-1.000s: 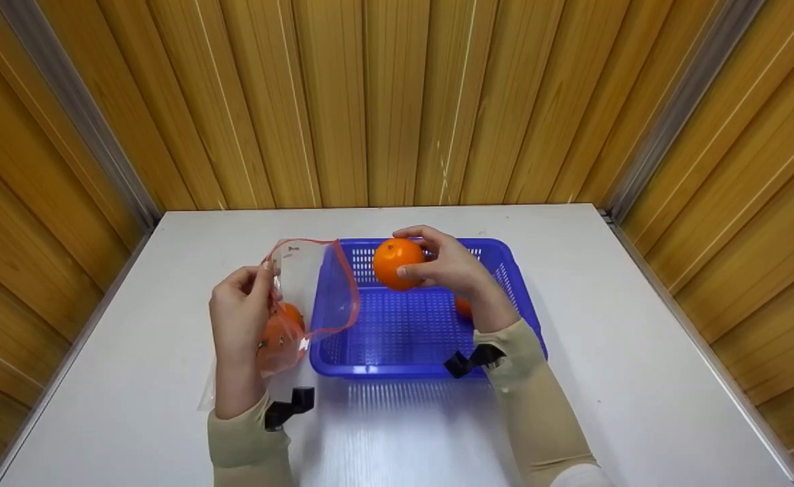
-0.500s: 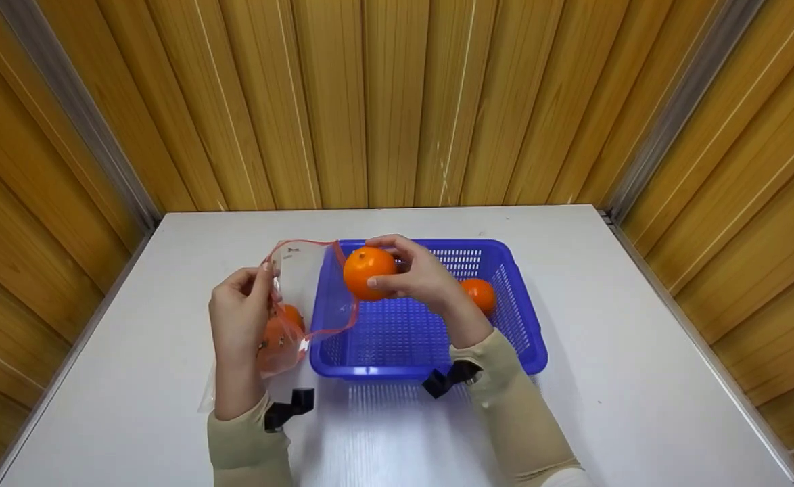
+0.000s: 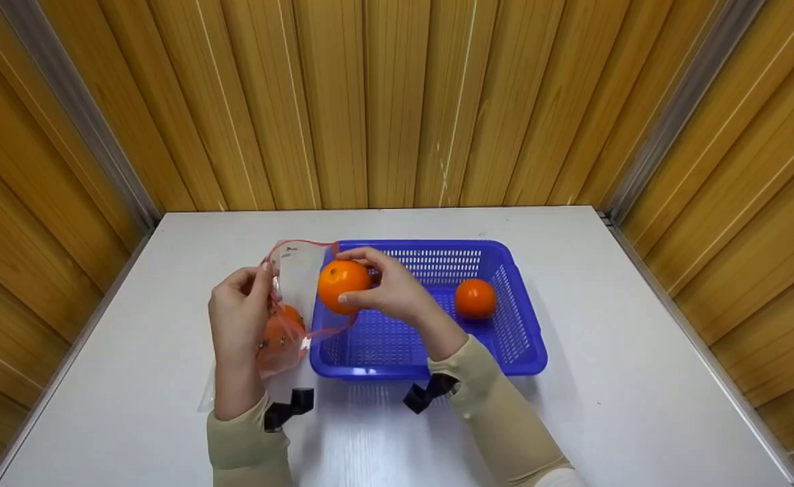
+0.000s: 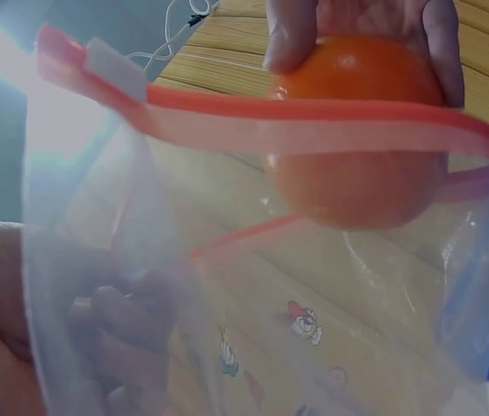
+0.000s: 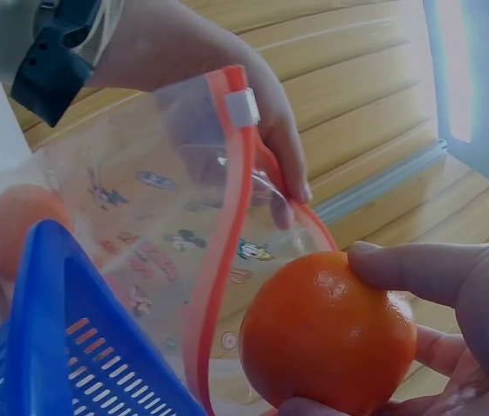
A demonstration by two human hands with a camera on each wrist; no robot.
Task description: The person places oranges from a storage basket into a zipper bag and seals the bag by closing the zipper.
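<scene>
My left hand [image 3: 238, 308] pinches the edge of a clear zip bag [image 5: 123, 191] with a red zip strip, printed cartoon figures and a white slider [image 5: 242, 107]. The bag's mouth stands wide. My right hand [image 3: 390, 291] grips an orange [image 3: 341, 285] between thumb and fingers at that mouth. In the left wrist view, the orange's lower half shows through the film, between the front and back red strips. More orange fruit [image 3: 282, 341] lies in the bottom of the bag, partly hidden by my left hand and wrist.
A blue plastic basket [image 3: 404, 372] with slotted walls stands on the white table [image 3: 640, 379], right of the bag. One more orange [image 3: 475, 299] sits in its right part. Wood-patterned walls [image 3: 397, 101] enclose the table at the back and sides.
My right hand has carried the orange left and slightly down, from over the basket to the bag's mouth. The orange left in the basket has come fully into view. My left hand stays put.
</scene>
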